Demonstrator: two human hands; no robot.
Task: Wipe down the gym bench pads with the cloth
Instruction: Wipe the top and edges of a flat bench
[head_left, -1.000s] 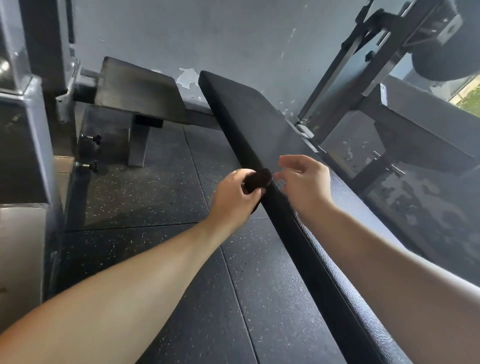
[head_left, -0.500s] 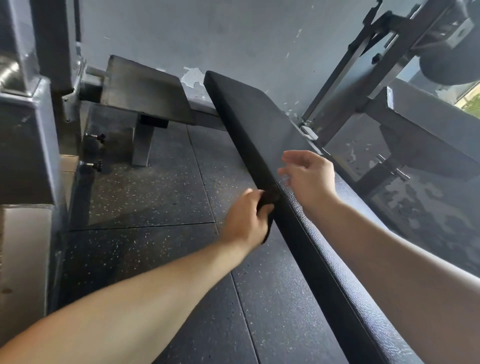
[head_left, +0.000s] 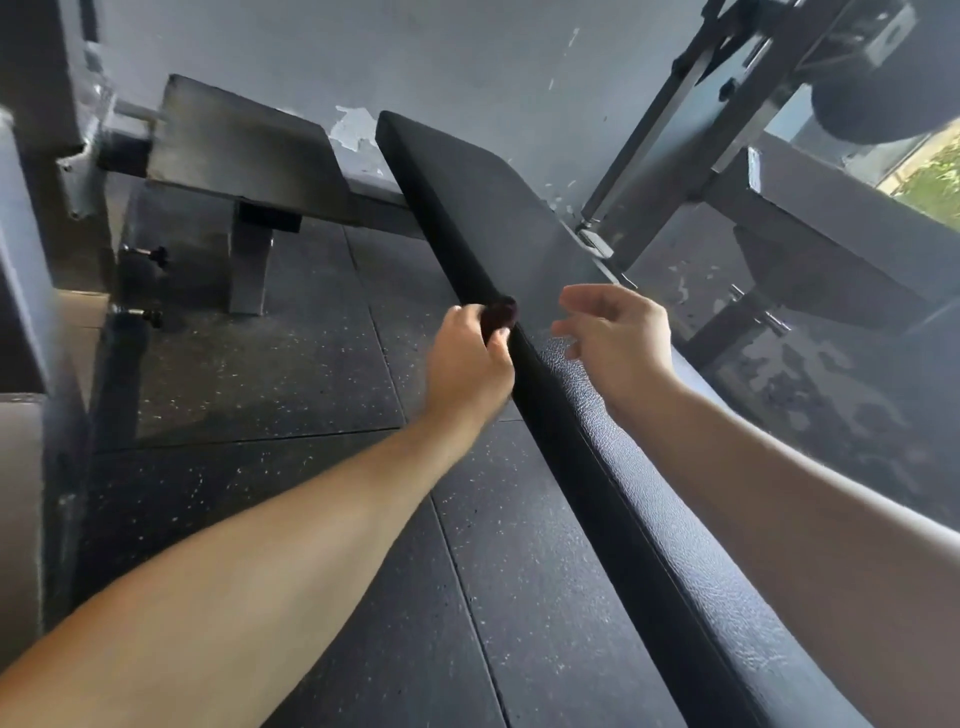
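Cloth (head_left: 502, 313) — mostly hidden — gripped by left hand (head_left: 470, 364) at bench pad (head_left: 493, 208) edge (right hand (head_left: 618, 338) hovers, fingers relaxed).

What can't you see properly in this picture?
Cloth: head view, mostly hidden in the left hand.
Bench pad: head view, near end cut off by bottom edge, right side behind the right arm.
Dark round thing: head view, cut off by top corner.

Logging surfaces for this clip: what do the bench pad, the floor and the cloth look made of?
Bench pad: black vinyl or leatherette, judging by its pebbled grain and slight sheen. Floor: likely rubber tiles, matte, pale flecks, visible seams. Cloth: dark bunched fabric; weave too small to tell.
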